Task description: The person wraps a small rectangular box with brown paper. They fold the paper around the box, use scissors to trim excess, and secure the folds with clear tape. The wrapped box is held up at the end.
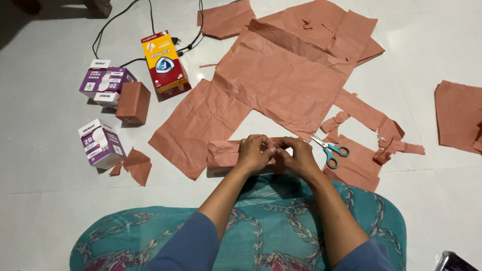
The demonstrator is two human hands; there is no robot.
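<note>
A white tiled floor (45, 200) carries everything here, and the largest thing on it is a big sheet of brown wrapping paper (281, 75), creased and spread from the centre toward twelve and one o'clock, with a smaller sheet (193, 125) joined on at its eight o'clock side. A separate brown piece (458, 116) lies far off at three o'clock, and torn strips (381, 130) trail between it and the centre. At the bottom, a lap covered in teal patterned cloth (281, 221) fills the six o'clock edge. Just above it sits a paper-covered parcel (223, 153), partly wrapped; the left hand (256, 152) and right hand (296, 154) are drawn together on its top, fingertips pinching the brown paper at a fold, both clamped on the parcel. At eleven o'clock stands a yellow-and-red carton (164, 62), with a purple-and-white box (106, 81) at ten o'clock and a fully wrapped brown box (133, 103) touching it. Another purple-and-white box (100, 143) lies at nine o'clock beside small paper scraps (135, 164). Blue-handled scissors (329, 149) lie just beside the right hand at three o'clock. The thin paper looks likely to tear if the pinched fold is pulled hard, and a loose grip could let the fold spring open; the scissors' blades point toward the right hand, so a careless sweep could catch them.
</note>
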